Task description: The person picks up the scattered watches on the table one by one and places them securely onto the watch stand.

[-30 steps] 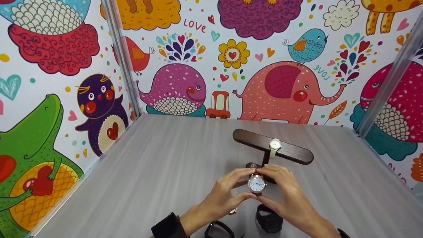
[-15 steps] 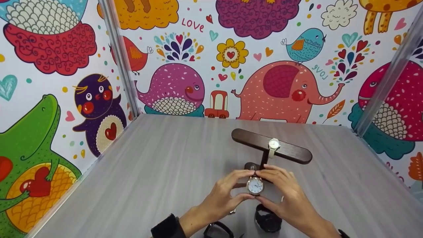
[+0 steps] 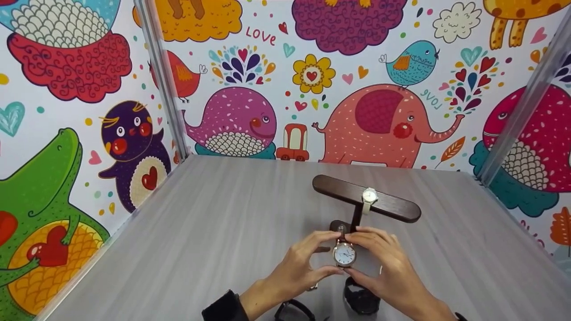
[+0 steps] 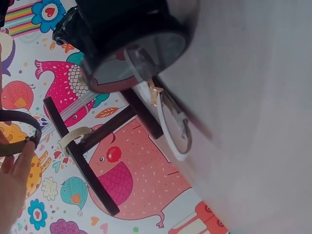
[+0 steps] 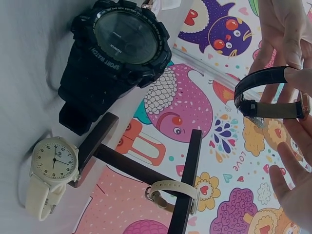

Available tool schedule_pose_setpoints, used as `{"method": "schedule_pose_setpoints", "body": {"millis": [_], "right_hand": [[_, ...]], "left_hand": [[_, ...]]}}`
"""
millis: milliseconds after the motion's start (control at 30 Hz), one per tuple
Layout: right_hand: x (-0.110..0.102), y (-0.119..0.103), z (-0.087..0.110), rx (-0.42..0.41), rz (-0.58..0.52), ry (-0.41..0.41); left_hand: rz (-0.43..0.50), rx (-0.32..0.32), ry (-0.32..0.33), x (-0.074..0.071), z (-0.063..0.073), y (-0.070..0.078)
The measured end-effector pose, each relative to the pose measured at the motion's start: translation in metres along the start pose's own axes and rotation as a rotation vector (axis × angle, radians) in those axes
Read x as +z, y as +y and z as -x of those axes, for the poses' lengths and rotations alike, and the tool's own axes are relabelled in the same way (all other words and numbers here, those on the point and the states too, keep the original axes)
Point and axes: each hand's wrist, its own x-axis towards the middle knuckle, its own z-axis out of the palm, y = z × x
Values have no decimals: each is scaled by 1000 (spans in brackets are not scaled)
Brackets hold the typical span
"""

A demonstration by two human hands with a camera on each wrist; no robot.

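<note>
Both hands hold a wristwatch (image 3: 345, 254) between them, with its white dial facing up. My left hand (image 3: 294, 267) pinches it from the left and my right hand (image 3: 390, 269) from the right, fingers at the far edge and thumbs at the near edge. In the right wrist view its black strap (image 5: 263, 76) forms a loop below a rose-gold case. Just beyond stands a dark T-shaped watch stand (image 3: 397, 207), which bears a cream-strapped watch (image 3: 370, 196) on its bar.
A black sport watch (image 3: 362, 298) lies near the right wrist. Left of it is a black strap loop (image 3: 294, 310). A white-strapped watch (image 5: 54, 161) sits on the grey tabletop (image 3: 232, 214) by the stand's base. Cartoon-printed walls (image 3: 241, 116) enclose the table.
Both hands have brought the watch slightly nearer to me, away from the stand. The grip looks the same, and the stand and other watches stay in place.
</note>
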Motion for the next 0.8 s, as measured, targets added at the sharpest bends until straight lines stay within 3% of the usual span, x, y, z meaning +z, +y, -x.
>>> {"method": "schedule_pose_setpoints", "body": {"millis": [267,633,800], "right_hand": [[-5,3,2,26,-33,17],[-14,10,10,80,44,8],[-20,13,15,150,77,-4]], "left_hand": [[-89,-11,-2,-2,-1,-7],[-170,-25,26,-4,0,-25],[-177,-44,38,-4,-1,-34]]}}
